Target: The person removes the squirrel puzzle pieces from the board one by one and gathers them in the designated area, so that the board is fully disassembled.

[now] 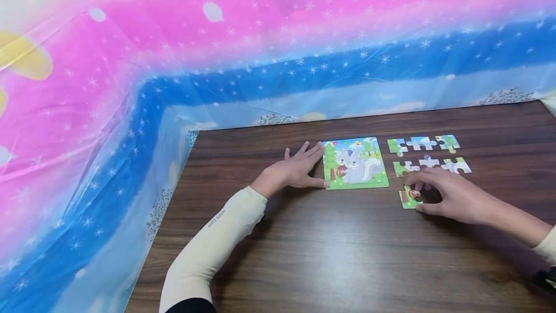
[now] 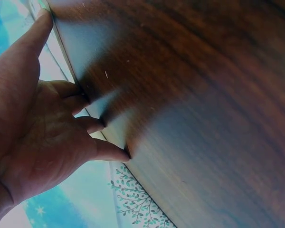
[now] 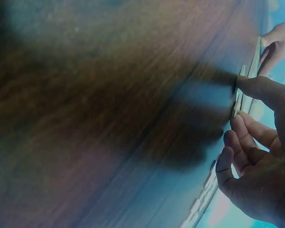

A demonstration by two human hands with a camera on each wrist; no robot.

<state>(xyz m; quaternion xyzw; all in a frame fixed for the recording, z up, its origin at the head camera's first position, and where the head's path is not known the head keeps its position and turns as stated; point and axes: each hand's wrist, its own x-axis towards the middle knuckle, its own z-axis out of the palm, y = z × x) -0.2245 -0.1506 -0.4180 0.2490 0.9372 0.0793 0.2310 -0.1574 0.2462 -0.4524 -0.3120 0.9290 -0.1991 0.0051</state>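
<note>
A square picture puzzle point(image 1: 355, 164) of a grey squirrel lies on the table. My left hand point(image 1: 299, 167) spreads beside its left edge, with the thumb and a fingertip touching the border. To the right, my right hand point(image 1: 453, 197) reaches over a loose puzzle piece point(image 1: 407, 199) with green and brown print, thumb and fingers curled at its sides. In the right wrist view, the thumb point(image 3: 256, 86) and fingertips stand around the thin piece, close to the tabletop. The hand covers part of that piece and the table behind it.
Loose jigsaw pieces lie in rows on the right: a top row point(image 1: 421, 143) and a middle row point(image 1: 456, 164), partly behind my right hand. The dark wooden table point(image 1: 330, 255) meets a pink and blue cloth point(image 1: 278, 86) at its back and left edges.
</note>
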